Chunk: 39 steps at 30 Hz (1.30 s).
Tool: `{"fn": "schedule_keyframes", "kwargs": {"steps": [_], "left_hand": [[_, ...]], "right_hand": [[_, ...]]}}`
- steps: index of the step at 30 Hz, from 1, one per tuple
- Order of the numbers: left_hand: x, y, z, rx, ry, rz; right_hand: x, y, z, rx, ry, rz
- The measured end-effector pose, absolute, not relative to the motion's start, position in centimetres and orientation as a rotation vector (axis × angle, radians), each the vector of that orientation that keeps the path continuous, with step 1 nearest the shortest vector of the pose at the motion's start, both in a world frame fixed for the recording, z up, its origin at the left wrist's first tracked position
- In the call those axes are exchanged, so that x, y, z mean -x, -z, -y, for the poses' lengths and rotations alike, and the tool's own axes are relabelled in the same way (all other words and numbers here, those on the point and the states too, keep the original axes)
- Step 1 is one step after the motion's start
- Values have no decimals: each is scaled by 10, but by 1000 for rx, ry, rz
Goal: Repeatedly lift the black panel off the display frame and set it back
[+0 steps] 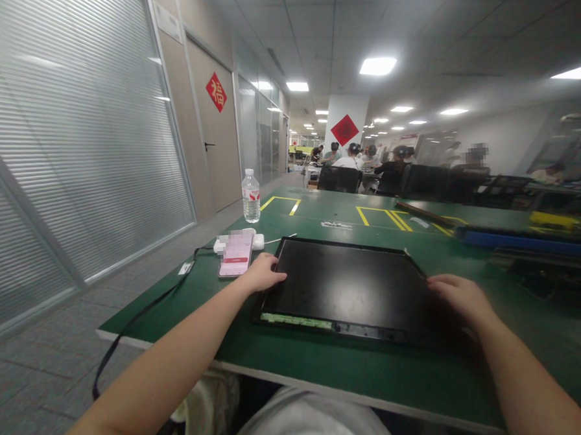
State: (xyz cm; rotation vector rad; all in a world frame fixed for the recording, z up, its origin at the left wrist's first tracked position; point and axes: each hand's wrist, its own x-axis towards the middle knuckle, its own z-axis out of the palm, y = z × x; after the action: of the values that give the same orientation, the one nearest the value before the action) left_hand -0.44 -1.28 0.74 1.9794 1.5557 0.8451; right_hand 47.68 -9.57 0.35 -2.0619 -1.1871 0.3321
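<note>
A flat black display panel (342, 280) lies on the green table, its near edge showing a strip of green circuit board (296, 321). On its left edge is my left hand (264, 274), thumb over the top and fingers round the side. My right hand (457, 293) grips the opposite edge, its fingertips on the rim and the rest of the fingers partly hidden. Just beyond my left hand lies a phone (236, 256) with a lit pink screen, resting against a white power strip (257, 240).
A water bottle (251, 197) stands behind the phone. A black cable (144, 316) runs off the table's left edge. Yellow tape (388, 215) marks the tabletop (189, 326). At the right lie a blue bar (496, 238) and dark parts, blurred. Several people sit farther back.
</note>
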Motion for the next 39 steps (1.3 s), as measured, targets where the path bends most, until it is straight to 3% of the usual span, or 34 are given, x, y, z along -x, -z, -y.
{"fn": "schedule_keyframes", "kwargs": {"steps": [16,39], "left_hand": [[11,-22,29,-2417,-486,-1216],[17,-36,33,-2566,-313,-744]], "right_hand": [[-472,-7,98,2102,-268,1218],[-482,1,94,2080,-286,1236]]}}
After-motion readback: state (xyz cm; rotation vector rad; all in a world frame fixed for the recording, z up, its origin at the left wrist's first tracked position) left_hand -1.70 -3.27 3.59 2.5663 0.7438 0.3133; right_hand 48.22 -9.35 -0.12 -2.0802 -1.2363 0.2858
